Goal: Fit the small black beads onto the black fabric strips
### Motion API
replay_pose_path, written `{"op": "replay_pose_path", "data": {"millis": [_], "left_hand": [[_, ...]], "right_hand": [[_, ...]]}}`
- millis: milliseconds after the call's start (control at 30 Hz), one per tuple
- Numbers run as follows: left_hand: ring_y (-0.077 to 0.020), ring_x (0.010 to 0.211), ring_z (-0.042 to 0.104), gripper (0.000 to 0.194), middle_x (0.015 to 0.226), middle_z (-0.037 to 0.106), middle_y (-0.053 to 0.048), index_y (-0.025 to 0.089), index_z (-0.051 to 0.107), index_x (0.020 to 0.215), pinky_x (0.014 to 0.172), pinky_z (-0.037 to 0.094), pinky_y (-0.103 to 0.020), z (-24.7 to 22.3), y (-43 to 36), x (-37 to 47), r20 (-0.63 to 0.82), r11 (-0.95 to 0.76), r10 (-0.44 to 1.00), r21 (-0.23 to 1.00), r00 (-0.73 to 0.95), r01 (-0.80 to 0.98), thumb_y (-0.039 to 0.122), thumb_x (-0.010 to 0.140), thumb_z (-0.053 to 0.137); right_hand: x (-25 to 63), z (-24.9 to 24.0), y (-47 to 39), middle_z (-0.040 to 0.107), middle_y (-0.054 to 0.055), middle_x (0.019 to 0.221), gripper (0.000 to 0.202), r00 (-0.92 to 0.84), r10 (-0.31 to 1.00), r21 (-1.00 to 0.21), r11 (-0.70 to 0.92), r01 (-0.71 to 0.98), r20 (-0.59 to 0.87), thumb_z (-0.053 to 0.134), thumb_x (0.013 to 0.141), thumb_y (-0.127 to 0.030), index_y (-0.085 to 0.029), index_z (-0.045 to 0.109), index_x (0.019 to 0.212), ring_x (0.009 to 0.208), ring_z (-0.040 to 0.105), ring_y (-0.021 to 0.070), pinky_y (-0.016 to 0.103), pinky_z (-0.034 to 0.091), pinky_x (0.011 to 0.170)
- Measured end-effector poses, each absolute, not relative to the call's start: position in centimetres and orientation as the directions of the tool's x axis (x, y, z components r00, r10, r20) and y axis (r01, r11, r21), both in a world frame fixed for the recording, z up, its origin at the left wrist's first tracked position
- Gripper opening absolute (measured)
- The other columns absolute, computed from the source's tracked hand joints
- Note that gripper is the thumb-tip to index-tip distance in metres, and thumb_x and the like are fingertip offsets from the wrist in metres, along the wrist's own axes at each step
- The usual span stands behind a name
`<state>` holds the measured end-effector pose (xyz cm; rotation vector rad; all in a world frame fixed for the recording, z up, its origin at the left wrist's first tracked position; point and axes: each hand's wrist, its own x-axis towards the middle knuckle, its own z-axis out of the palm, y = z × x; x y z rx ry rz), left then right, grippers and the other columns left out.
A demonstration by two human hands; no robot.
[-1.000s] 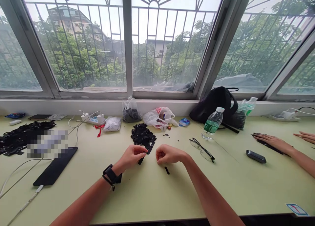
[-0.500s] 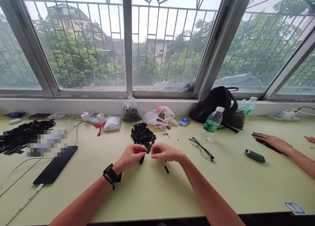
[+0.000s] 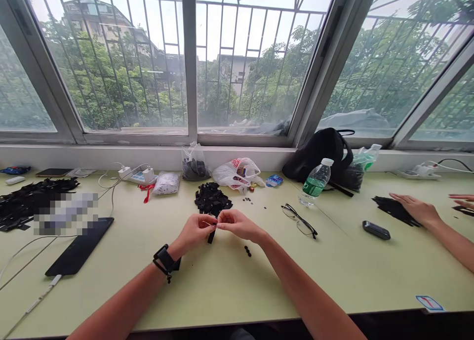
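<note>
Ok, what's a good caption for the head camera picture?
Fingers close together at a black strip, near a black pile.

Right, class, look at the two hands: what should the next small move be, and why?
Probably a light pinch by the right grip while the left grip holds steady: their fingertips appear to meet, and a black strip shows just below the left ones. Whatever lies between them is too small to tell.

We record a flat tabletop (image 3: 222, 295) in pale yellow-green, one heap of flat black strips (image 3: 212, 197), a row of small round black pieces (image 3: 248, 251), one clear plastic bottle (image 3: 320, 175) with green label (image 3: 312, 186) and white cap (image 3: 327, 161), one crumpled white plastic bag (image 3: 226, 175) printed in red, and a blue-bordered white card (image 3: 429, 303).
</note>
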<state>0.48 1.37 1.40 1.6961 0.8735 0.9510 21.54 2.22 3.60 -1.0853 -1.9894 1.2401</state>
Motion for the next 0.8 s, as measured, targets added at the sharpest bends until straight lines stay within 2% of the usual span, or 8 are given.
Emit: {"op": "replay_pose_path", "data": {"millis": [233, 533, 800], "left_hand": [[-0.025, 0.091, 0.072, 0.032, 0.102, 0.079, -0.011, 0.013, 0.079, 0.103, 0.083, 0.055, -0.032, 1.22, 1.6, 0.58, 0.185, -0.229, 0.889, 0.972, 0.419, 0.059, 0.035, 0.082, 0.073], [-0.0255, 0.093, 0.073, 0.032, 0.101, 0.079, -0.012, 0.013, 0.077, 0.101, 0.087, 0.057, -0.035, 1.47, 1.33, 0.73, 0.185, -0.195, 0.91, 0.981, 0.371, -0.01, 0.034, 0.077, 0.079], [-0.0242, 0.087, 0.073, 0.032, 0.091, 0.079, -0.01, 0.015, 0.074, 0.103, 0.082, 0.056, -0.035, 2.01, 1.03, 0.74, 0.18, -0.174, 0.931, 0.984, 0.319, -0.047, 0.028, 0.075, 0.081]], "right_hand": [[20.84, 3.14, 2.27, 0.061, 0.002, 0.079, 0.036, -0.486, 0.869, -0.932, 0.249, 0.263, 0.095, 0.071, 0.083, -0.052, -0.017, 0.066, 0.09, 0.072, 0.052, 0.0149, 0.024, 0.041, 0.063], [20.52, 2.9, 2.32, 0.064, 0.002, 0.079, 0.031, -0.451, 0.879, -0.948, 0.26, 0.186, 0.153, 0.072, 0.084, -0.048, -0.017, 0.065, 0.087, 0.073, 0.055, 0.0148, 0.026, 0.043, 0.067], [20.36, 2.55, 2.22, 0.063, 0.001, 0.076, 0.03, -0.417, 0.894, -0.946, 0.263, 0.19, 0.164, 0.074, 0.083, -0.046, -0.018, 0.066, 0.085, 0.068, 0.054, 0.0145, 0.026, 0.042, 0.062]]}}
